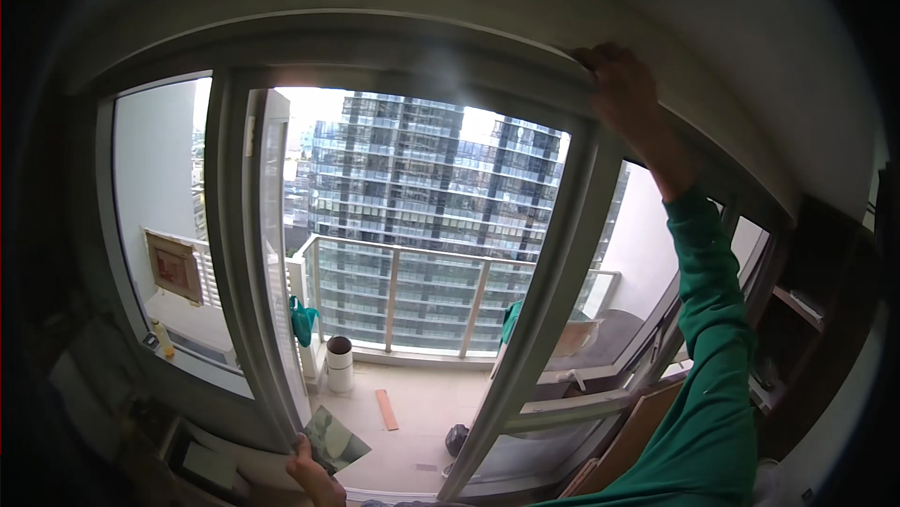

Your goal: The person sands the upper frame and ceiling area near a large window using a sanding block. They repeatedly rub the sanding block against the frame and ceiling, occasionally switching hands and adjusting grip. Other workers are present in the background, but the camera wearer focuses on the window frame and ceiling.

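"What's in view?"
"Across the top, the broad door frame (375, 49) is seen!"
"And lower left of centre?"
"A flat grey-green sheet (335, 441), gripped at its edge by the partly closed left hand (314, 474)!"
"Upper right?"
"The frame's top edge is reached by the right hand (623, 83), fingers curled; at their tips a small dark object (583, 58) is shown. Whether it is gripped cannot be told."

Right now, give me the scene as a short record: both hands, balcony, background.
left hand: low, holding a flat grey-green sheet
right hand: raised to the top of the door frame; dark item at fingertips, too unclear to name
balcony floor: white cylinder, flat orange piece
balcony edge: railing
background: high-rise buildings
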Tool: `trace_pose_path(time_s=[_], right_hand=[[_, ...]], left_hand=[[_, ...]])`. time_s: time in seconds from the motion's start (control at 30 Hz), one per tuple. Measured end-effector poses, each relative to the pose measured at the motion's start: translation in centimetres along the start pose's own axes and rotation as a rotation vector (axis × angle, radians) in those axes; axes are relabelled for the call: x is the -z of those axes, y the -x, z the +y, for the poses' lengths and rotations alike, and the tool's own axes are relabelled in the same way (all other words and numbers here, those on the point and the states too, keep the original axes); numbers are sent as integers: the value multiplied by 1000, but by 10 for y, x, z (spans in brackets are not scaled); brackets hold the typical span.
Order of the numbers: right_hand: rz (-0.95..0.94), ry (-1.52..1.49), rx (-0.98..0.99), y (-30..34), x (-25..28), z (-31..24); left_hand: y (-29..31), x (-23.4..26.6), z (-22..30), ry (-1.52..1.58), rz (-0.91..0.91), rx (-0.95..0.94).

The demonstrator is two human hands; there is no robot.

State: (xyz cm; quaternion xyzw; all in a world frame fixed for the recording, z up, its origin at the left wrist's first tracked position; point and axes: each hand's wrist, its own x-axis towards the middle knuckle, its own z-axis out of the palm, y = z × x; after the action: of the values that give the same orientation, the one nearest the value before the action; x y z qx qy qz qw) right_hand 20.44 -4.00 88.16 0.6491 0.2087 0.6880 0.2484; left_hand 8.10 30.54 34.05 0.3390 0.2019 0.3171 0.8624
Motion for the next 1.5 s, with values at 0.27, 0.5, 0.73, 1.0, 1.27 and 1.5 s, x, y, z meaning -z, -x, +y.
trace_pose_path(time_s=[0.27, 0.5, 0.73, 1.0, 1.27, 1.5], right_hand=[[158, -78, 80, -117, -14, -144], [560, 29, 157, -150, -70, -189], [195, -63, 83, -115, -46, -203], [258, -5, 534, -208, -54, -135], [-14, 89, 555, -188, -21, -80], [72, 88, 536, -82, -15, 31]], left_hand=[[22, 22, 35, 9, 111, 40], [18, 62, 23, 59, 175, -51], [27, 65, 40, 17, 290, -41], [10, 58, 11, 83, 252, -64], [7, 42, -20, 188, 208, -9], [-2, 24, -25, 93, 89, 58]])
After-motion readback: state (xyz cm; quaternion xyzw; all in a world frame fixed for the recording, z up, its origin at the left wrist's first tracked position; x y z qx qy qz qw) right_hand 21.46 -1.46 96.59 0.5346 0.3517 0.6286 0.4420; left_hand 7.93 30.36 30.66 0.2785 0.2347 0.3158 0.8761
